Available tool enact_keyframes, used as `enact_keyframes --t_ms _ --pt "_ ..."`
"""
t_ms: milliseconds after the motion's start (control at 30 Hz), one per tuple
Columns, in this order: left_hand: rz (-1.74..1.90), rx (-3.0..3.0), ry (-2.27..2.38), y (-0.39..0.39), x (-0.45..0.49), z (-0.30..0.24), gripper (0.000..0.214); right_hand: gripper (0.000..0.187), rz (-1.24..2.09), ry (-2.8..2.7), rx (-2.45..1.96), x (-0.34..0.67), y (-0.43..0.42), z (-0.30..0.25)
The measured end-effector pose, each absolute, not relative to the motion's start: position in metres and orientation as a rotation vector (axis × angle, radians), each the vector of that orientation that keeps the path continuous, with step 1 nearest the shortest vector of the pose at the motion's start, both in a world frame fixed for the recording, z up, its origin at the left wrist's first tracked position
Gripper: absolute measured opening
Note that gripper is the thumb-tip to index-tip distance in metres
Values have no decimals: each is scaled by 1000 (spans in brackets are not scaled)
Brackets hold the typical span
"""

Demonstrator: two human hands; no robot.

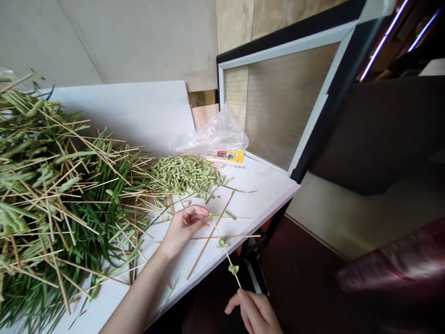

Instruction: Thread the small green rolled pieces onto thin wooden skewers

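My right hand (255, 311) pinches the lower end of a thin wooden skewer (227, 255), held slanting over the table's front edge. Two curled green bean pieces, one lower (233, 269) and one higher (223, 243), are threaded on it with a gap between them. At the skewer's upper tip, my left hand (186, 227) has its fingers closed around one end of another green bean piece (215, 216); the fingertips partly hide it. Loose skewers (210, 234) lie crossed on the white tabletop under the hands, and a short cut bean (230, 215) lies beside them.
A heap of cut green beans (187, 172) lies behind my left hand. Filled skewers and long green leaves (69, 199) pile high at left. A clear plastic bag (219, 132) and a yellow packet (231, 156) sit at the back, near a framed panel (278, 106).
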State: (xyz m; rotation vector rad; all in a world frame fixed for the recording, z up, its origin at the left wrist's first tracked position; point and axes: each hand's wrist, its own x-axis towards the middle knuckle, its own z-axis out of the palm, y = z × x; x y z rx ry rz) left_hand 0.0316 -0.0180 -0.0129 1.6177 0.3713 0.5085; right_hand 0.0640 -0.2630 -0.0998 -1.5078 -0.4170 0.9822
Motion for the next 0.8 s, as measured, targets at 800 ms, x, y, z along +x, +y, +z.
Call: enact_keyframes --t_ms 800 --pt "526 1684 415 -22 32 -10 28 72 1016 -428 -1426 67 -263 -107"
